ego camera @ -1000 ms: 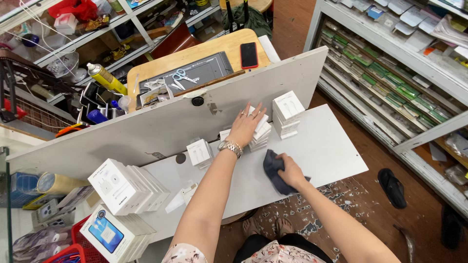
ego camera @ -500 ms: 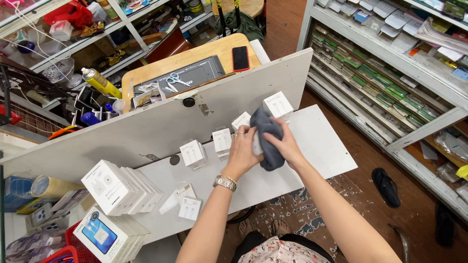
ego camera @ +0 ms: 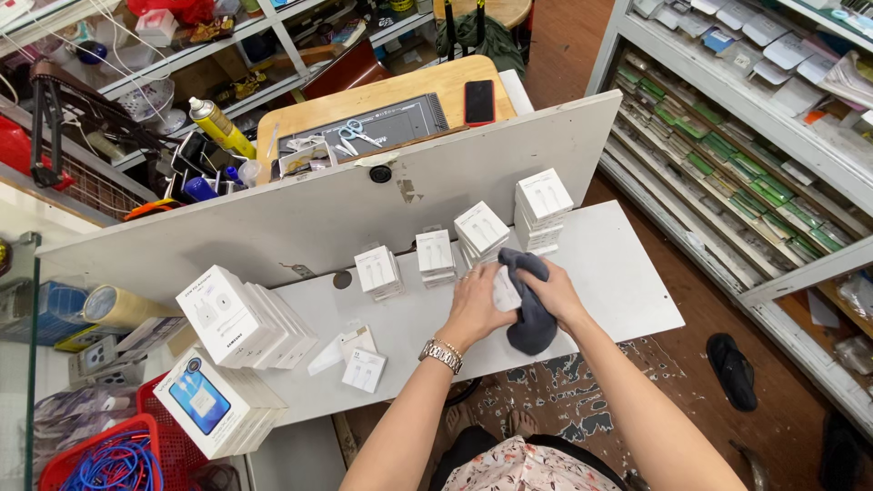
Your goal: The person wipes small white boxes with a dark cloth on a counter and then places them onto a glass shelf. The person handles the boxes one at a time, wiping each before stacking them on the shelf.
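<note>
Head view, looking down on a white table [ego camera: 627, 291] set against an upright white board [ego camera: 300, 218]. At centre frame the person's two hands meet over a small white box [ego camera: 503, 289]. The left hand [ego camera: 477, 305], with a metal watch [ego camera: 441, 355] at its wrist, curls its fingers round the box and grips it by the edges, which seems to keep the flat face steady. The right hand [ego camera: 555, 295] is clenched on a dark grey cloth [ego camera: 530, 309], pressing it against the box; the loose end of the cloth hangs toward the table edge.

Above the hands, four low stacks of like white boxes stand along the foot of the board: the tallest [ego camera: 541, 209] at upper right of centre, then three shorter ones [ego camera: 480, 232] [ego camera: 435, 256] [ego camera: 377, 271] stepping down to the left. Ranged so, they stay apart from the box in hand, within easy reach.

At left of frame, larger white cartons [ego camera: 241, 318] lie in a leaning row, with another pile [ego camera: 214, 405] below them – and one small box [ego camera: 364, 371] lies flat and alone near the table's front edge. A red basket of blue cable [ego camera: 100, 455] fills the lower left corner.
</note>
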